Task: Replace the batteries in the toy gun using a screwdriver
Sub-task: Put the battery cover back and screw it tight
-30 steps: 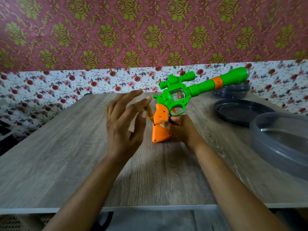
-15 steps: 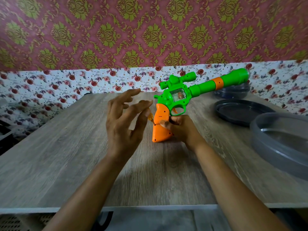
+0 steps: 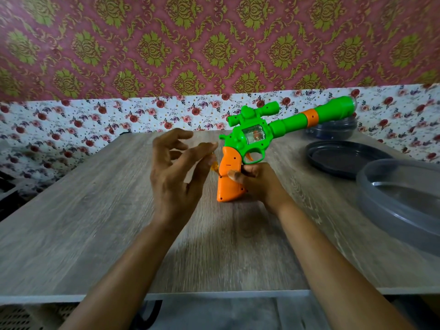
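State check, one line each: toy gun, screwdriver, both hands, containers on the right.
toy gun: upright, grip butt on the table, barrel up-right
grip: closed
screwdriver: tip at grip's left side, mostly hidden
left hand: fingertips on screwdriver, other fingers spread
right hand: gripping the grip
dark tray: empty
clear tub: looks empty

Soft, even daylight, faint arm shadows on the table [image 3: 71, 222], wide-angle bending at edges, slight motion blur throughout

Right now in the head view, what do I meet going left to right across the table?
left hand → screwdriver → toy gun orange grip → right hand → black lid → clear tray
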Available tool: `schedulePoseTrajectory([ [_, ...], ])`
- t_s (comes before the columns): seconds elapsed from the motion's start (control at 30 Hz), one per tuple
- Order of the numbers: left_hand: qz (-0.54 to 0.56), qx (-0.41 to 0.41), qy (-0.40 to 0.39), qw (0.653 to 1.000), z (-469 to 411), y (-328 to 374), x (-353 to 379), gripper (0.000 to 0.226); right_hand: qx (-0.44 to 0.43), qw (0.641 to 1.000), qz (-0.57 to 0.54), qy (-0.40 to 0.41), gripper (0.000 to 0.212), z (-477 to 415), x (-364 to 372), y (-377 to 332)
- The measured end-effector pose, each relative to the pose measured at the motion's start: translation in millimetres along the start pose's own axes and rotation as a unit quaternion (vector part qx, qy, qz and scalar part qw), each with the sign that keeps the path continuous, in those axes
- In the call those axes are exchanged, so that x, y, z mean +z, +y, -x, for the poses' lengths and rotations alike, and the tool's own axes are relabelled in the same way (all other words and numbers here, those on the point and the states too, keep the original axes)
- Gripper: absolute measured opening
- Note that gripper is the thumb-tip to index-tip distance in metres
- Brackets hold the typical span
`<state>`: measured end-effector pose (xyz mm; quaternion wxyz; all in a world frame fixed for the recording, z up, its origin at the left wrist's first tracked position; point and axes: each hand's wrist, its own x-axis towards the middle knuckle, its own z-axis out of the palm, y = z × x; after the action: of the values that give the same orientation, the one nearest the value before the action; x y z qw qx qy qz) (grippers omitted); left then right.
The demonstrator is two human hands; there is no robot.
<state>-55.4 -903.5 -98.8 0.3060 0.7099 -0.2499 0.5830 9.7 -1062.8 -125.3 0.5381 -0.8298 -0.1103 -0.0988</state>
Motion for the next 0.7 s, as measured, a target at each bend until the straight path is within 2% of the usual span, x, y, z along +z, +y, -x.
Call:
schedulePoseTrajectory([
  [0.1, 0.013, -0.008, 0.002, 1.0, 0.8, -1.4, -0.5, 0.014, 0.006, 1.0, 0.005, 0.0, 0.028, -1.7, -0.7, 2.3],
  [0.33, 0.021, -0.009, -0.007, 1.0, 0.4, 1.9, -1.1, 0.027, 0.008, 1.0, -0.002, 0.001, 0.048, -6.0, 2.8, 6.3],
  [0.47, 0.038, -0.001, -0.01, 0.999, 2.0, -0.9, 0.9, 0.017, 0.01, 1.0, -0.014, -0.001, 0.026, -4.7, 1.0, 7.0],
  [0.63, 0.016, -0.002, 0.009, 1.0, 1.5, -1.5, 1.2, 0.016, -0.002, 1.0, 0.01, -0.002, 0.016, -3.8, -0.3, 4.2],
  [0.7, 0.005, 0.001, 0.001, 1.0, 0.9, -1.4, 1.3, 0.024, -0.002, 1.0, 0.015, -0.001, 0.018, -4.5, -0.5, 4.8],
])
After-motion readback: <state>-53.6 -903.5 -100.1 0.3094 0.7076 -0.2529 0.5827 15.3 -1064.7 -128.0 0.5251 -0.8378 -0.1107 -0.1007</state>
